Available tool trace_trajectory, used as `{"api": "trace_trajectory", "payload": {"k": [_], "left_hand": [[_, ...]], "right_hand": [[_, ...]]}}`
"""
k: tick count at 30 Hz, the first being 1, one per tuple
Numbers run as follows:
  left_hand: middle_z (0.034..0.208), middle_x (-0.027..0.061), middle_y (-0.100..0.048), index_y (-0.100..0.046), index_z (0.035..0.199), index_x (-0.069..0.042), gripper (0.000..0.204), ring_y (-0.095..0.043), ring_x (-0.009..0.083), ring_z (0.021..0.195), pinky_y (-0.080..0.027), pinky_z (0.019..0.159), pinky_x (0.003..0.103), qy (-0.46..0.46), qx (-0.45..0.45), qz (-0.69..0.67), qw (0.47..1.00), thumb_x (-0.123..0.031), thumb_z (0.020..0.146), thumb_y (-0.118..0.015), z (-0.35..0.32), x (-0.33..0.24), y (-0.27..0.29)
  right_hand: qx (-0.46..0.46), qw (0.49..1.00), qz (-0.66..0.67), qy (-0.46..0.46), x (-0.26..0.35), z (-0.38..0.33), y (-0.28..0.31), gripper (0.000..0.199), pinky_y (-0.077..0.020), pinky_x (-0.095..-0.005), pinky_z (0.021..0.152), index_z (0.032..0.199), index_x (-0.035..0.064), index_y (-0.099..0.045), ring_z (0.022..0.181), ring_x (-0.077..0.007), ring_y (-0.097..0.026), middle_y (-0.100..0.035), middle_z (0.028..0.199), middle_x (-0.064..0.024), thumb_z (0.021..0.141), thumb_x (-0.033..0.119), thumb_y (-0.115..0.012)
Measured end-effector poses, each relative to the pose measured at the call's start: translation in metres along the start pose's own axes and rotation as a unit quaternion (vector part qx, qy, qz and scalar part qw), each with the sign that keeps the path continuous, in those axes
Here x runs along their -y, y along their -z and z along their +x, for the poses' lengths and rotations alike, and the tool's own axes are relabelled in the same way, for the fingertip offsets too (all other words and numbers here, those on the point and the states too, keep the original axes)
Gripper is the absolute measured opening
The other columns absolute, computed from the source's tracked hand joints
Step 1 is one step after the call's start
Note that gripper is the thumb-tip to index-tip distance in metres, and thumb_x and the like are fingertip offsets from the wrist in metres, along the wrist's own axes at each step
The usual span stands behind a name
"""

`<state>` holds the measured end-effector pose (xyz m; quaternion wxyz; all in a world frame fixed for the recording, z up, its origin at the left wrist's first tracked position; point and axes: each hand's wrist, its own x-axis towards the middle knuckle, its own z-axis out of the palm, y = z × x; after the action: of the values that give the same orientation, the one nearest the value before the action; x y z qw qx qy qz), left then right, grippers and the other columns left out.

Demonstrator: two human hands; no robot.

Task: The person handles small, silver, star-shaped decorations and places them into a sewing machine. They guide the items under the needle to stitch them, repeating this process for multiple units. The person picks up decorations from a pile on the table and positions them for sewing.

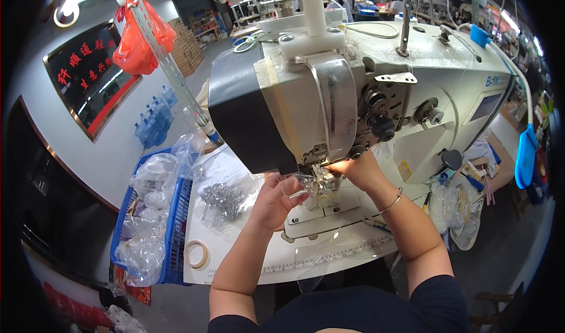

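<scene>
a sewing workshop: industrial sewing machine (376, 92), more workstations behind, stacked cartons (187, 45).

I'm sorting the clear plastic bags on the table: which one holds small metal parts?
The flat bag lying on the white table just right of the blue basket; the bags inside the basket look clear or whitish.

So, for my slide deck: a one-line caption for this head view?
Both hands, left hand and right hand, guide clear plastic sheet under white industrial sewing machine.

blue basket (176, 227) (clear bags inside), tape roll (196, 254)
</scene>
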<state>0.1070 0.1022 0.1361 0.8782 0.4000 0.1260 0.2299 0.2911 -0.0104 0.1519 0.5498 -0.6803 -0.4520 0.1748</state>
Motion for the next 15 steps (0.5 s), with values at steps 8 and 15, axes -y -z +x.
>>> {"api": "trace_trajectory", "payload": {"k": [8,15], "left_hand": [[0.084,0.0102,-0.062,-0.06,0.088,0.003,0.012,-0.061,0.0192,0.077,-0.05,0.075,0.033,-0.022,-0.019,0.07,0.997,0.0,0.076,-0.059,0.013,-0.004,-0.007],[0.09,0.012,-0.063,-0.06,0.091,0.006,0.016,-0.061,0.0202,0.08,-0.049,0.075,0.032,-0.018,-0.029,0.119,0.992,0.002,0.076,-0.058,0.016,-0.006,-0.005]], "right_hand": [[0.01,1.0,-0.018,-0.022,0.001,0.001,0.0,0.028,-0.0497,-0.0275,0.064,0.093,-0.0009,-0.063,0.074,-0.0131,-0.062,-0.066,0.085,-0.008,0.069,0.007,-0.073],[-0.015,0.999,-0.017,0.035,0.007,-0.003,0.001,0.031,-0.0493,-0.0279,0.065,0.095,-0.0007,-0.063,0.075,-0.0136,-0.062,-0.067,0.088,-0.0082,0.069,0.011,-0.074]]}}
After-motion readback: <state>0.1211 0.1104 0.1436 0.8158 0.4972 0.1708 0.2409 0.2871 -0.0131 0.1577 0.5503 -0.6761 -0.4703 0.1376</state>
